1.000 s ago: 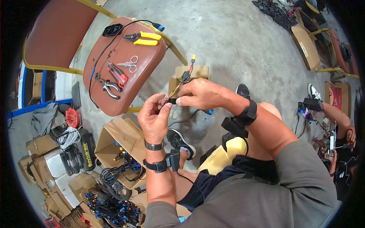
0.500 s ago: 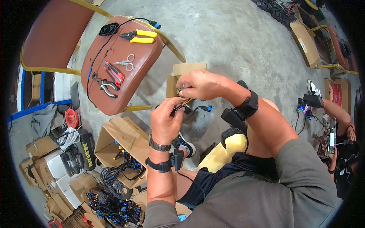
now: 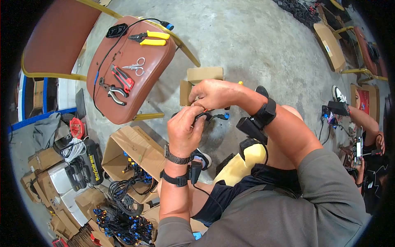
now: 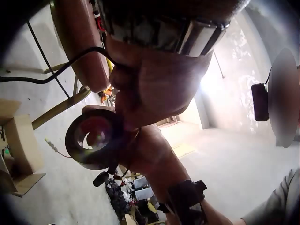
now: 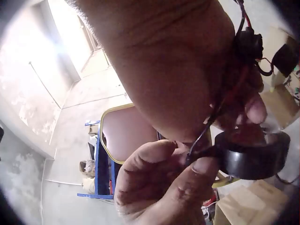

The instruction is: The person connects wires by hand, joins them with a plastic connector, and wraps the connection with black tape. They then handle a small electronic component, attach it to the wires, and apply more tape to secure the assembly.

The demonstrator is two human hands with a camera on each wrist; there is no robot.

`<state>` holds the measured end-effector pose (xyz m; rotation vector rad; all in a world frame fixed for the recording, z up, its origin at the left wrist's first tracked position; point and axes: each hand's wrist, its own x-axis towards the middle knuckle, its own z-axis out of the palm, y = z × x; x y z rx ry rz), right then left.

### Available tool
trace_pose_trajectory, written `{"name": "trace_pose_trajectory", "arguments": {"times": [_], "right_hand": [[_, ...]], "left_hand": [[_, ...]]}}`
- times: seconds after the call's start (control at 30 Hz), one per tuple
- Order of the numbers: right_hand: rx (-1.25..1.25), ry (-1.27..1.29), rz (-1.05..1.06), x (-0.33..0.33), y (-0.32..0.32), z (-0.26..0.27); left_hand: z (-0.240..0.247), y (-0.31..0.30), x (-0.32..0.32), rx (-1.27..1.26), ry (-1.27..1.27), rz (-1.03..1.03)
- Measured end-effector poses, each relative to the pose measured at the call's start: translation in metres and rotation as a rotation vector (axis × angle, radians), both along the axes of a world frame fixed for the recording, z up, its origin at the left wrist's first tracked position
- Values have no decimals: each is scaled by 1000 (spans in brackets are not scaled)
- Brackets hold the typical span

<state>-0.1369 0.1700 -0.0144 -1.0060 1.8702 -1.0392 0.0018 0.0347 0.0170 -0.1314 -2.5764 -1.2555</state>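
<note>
My left hand [image 3: 184, 131] pinches a bundle of thin wires between thumb and fingertips. A thin dark wire [image 5: 202, 137] runs up from that pinch, past a small black block [image 5: 250, 44]. My right hand [image 3: 216, 94] is bent over the left fingertips and holds a roll of black tape [image 5: 253, 157], with a finger in its hole. A strip of tape stretches from the roll to the left thumb. The roll [image 4: 93, 162] appears as a dark ring in the left wrist view. A yellow connector [image 3: 241, 82] shows beyond the right wrist.
A brown chair [image 3: 144, 82] holds yellow-handled pliers [image 3: 152, 39], scissors [image 3: 138, 66], a red cutter [image 3: 123, 78] and grey pliers [image 3: 115, 94]. A small cardboard box [image 3: 205, 74] stands past the hands. A carton [image 3: 138, 144] and piled cables [image 3: 123, 226] lie left. Another person sits right.
The left hand has moved right and slightly up, and the right hand has turned over the wires. The yellow connector, earlier pointing up beyond the hands, now lies to the right.
</note>
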Motion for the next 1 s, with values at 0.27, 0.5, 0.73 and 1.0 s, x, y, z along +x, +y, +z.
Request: {"name": "trace_pose_trajectory", "arguments": {"times": [0.27, 0.5, 0.73, 1.0], "right_hand": [[-76, -172, -175, -1, 4, 8], [-230, -370, -250, -2, 4, 6], [-340, -424, -324, -1, 8, 14], [-383, -409, -346, 0, 10, 27]], "left_hand": [[-6, 1, 5, 192, -44, 69], [-16, -4, 7, 421, -92, 104], [-13, -3, 6, 480, -127, 87], [-13, -2, 5, 603, -195, 139]]}}
